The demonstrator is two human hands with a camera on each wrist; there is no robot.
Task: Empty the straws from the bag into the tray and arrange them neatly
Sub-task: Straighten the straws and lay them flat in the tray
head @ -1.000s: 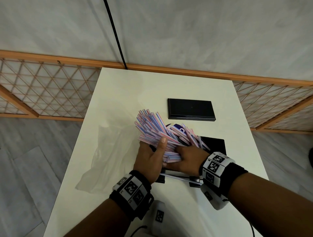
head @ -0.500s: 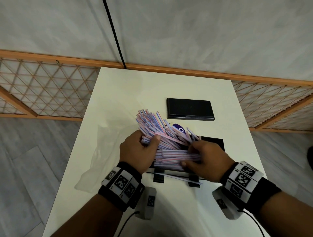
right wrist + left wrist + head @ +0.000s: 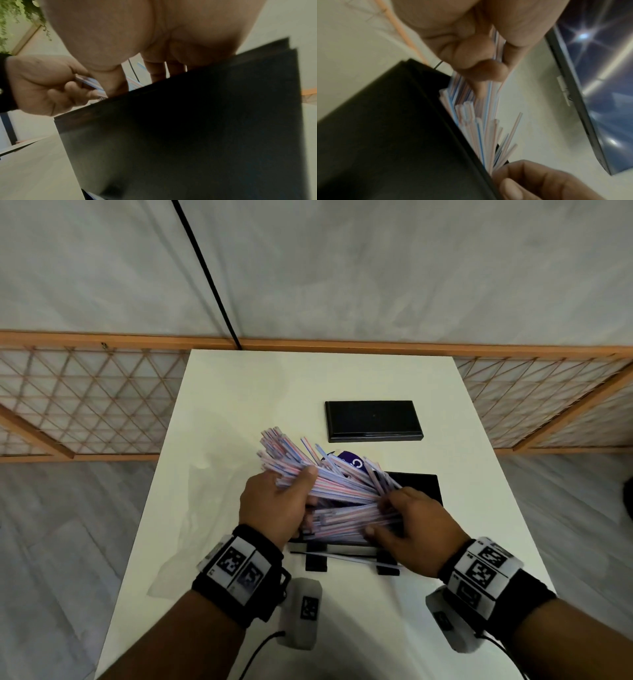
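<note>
Two hands (image 3: 274,505), one tray (image 3: 423,486), one bag (image 3: 191,518).

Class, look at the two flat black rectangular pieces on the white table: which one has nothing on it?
The far black rectangular piece, nearest the wall, lies bare; the near one is partly covered by striped straws.

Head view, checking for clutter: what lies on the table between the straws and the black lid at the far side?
A dark blue round object with a white mark, partly buried under the straws; the black lid lies beyond it.

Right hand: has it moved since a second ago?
Yes. The right hand has slid rightward along the tray, away from the left hand.
</note>
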